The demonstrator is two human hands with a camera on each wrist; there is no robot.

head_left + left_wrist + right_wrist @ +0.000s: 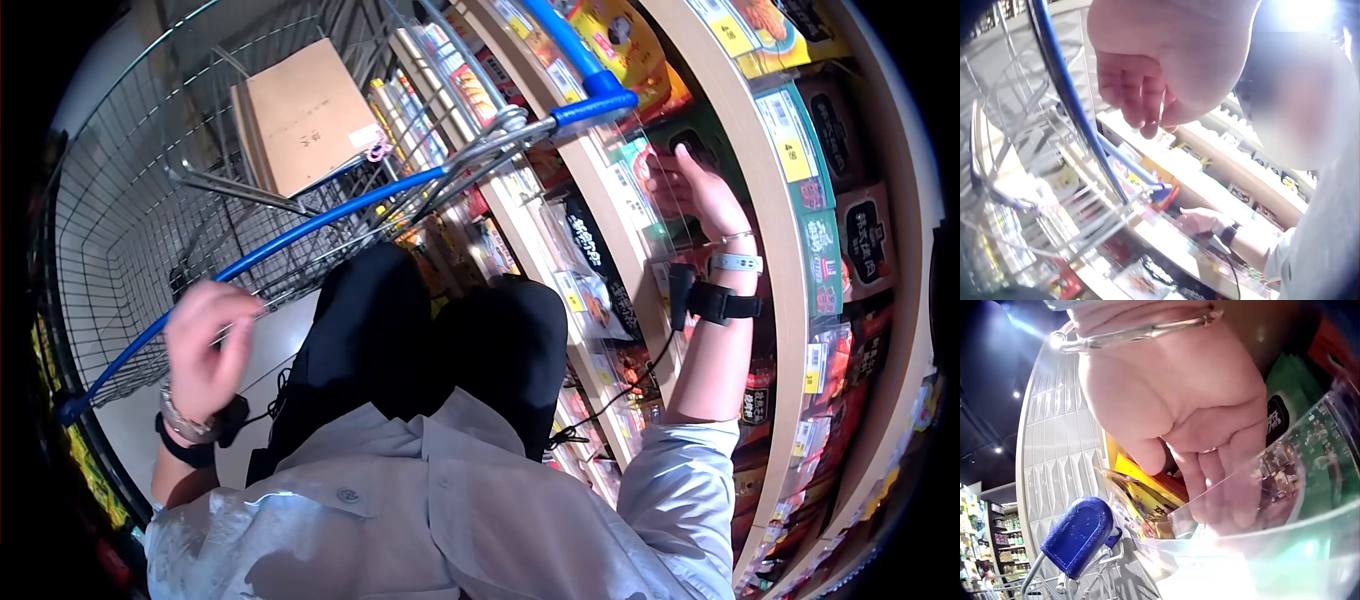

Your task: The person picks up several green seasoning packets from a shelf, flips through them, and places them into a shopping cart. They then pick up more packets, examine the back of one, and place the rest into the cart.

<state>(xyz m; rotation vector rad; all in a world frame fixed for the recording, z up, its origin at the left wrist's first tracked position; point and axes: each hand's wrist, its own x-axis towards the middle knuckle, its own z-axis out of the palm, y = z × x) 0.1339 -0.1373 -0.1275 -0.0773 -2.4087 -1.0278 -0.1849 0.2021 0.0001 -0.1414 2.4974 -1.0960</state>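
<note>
In the head view my right hand [698, 192] is at a shelf on the right, beside green packets; in the right wrist view its relaxed fingers [1244, 481] reach down behind a clear shelf guard [1285, 506], near a green packet [1294, 387] and yellow packets [1141, 487]. Whether the fingertips touch a packet I cannot tell. My left hand [208, 345] hovers near the blue cart handle [330, 213], its fingers loosely bent with nothing in them; the left wrist view shows that hand [1166, 62] above the handle [1072, 94].
A wire shopping cart [120, 200] stands in front, holding a brown cardboard box [310, 115]. Curved wooden shelf edges [765, 240] with price labels and packed snack bags run along the right. A blue cart corner piece [1079, 536] is close to my right hand.
</note>
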